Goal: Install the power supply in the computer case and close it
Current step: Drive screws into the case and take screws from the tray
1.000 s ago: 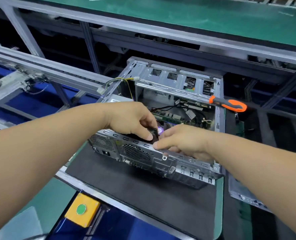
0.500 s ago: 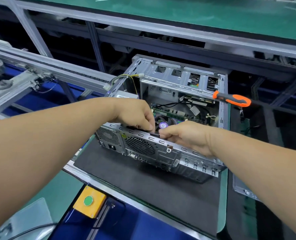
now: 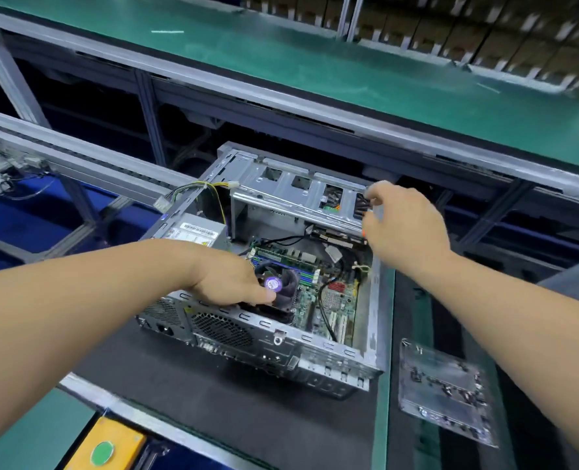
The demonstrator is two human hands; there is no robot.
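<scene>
The open computer case [image 3: 374, 334] lies on a black mat. The grey power supply [image 3: 196, 232] sits in the case's far left corner, its yellow and black cables [image 3: 193, 191] hanging over the edge. My left hand [image 3: 227, 283] reaches in over the rear wall, thumb and fingers pinching the black fan housing [image 3: 290, 283] beside the purple-labelled fan hub. My right hand [image 3: 403, 228] is at the right end of the drive cage [image 3: 281, 191], fingers curled round the screwdriver there. Only a sliver of its orange handle [image 3: 363, 233] shows.
A metal side panel [image 3: 444, 391] lies flat to the right of the case. A yellow box with a green button [image 3: 103, 452] sits at the near left. Conveyor rails [image 3: 78, 157] run behind the case, with a green belt [image 3: 349, 72] beyond.
My right hand left the rear wall and moved up and away to the screwdriver on the drive cage, closing round it. My left hand stayed at the fan.
</scene>
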